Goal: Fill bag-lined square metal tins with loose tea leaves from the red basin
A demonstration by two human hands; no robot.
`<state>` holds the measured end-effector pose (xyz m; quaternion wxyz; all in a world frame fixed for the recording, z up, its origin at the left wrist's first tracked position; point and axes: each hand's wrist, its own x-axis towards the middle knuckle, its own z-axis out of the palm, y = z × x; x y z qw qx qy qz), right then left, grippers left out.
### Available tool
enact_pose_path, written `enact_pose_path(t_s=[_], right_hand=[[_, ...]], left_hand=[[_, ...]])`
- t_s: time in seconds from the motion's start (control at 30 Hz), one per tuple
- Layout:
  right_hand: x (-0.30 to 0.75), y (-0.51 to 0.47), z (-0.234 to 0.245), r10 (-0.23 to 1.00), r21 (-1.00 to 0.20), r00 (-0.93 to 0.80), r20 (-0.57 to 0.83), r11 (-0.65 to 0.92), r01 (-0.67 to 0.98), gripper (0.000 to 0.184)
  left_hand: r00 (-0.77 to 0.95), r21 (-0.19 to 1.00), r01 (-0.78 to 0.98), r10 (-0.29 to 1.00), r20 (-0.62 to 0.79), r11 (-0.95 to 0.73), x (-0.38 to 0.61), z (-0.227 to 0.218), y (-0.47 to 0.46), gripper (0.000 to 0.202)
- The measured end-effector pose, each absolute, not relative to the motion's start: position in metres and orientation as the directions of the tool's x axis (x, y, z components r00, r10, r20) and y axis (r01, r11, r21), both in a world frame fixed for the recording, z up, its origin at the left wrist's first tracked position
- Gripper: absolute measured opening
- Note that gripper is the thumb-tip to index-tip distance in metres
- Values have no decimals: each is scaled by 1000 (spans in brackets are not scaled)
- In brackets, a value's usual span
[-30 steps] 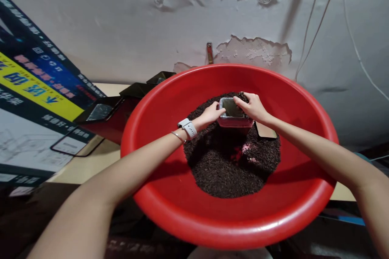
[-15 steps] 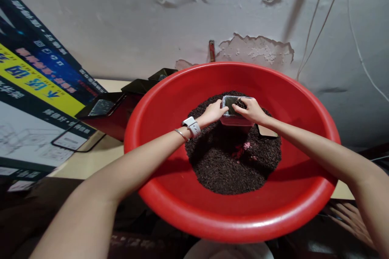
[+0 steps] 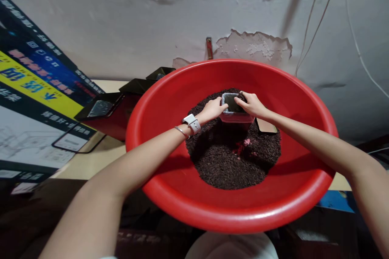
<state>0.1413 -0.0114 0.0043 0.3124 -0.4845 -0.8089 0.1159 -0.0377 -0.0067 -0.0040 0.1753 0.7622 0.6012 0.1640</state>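
My left hand [image 3: 212, 109], with a pale watch on the wrist, grips the left end of a small red box [image 3: 237, 118] lined with clear plastic. The box is tilted toward me, its top open. At its right end, my right hand [image 3: 254, 104] is closed around a dark clump of what look like tea leaves. Both hands are over a broad heap of loose dark tea leaves [image 3: 234, 172] inside a big red basin [image 3: 243, 216]. A few pink bits [image 3: 245, 143] lie on the heap below the box.
A tan card [image 3: 267, 126] rests on the heap at the right. Dark red boxes [image 3: 105, 111] with plastic inside stand left of the basin, beside a large printed carton [image 3: 33, 89]. Behind is a peeling wall [image 3: 121, 20]. Under the basin shows something white and round [image 3: 231, 247].
My right hand has moved up and slightly right, from inside the box to its right end. The view has shifted a little. Another person's hand at lower right has left the view.
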Motion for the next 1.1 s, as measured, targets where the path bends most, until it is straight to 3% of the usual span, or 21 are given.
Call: enact_pose_path(t_s=[0.5,0.8,0.93,1.0,1.1], right_hand=[[149,-6,2,807,-627,-410,426,590,508,19],[148,-12,13,704,-387,-483,521,699,602,19],[138,-33,19,559,-189,-543,627,785,591,18],[126,-53,17,434,-56,-686,584,865,499,19],[107,-83,4,262,69,-910,320,952,299,23]], left_hand=[[238,437,873,971,12,-219,-37,3,-11,43],[258,430,872,966,5,-235,-39,2,-8,45],[285,425,865,958,17,-265,-41,3,-8,43],[299,407,871,954,8,-276,-43,3,-7,42],[322,381,877,947,-14,-292,-45,5,-6,42]])
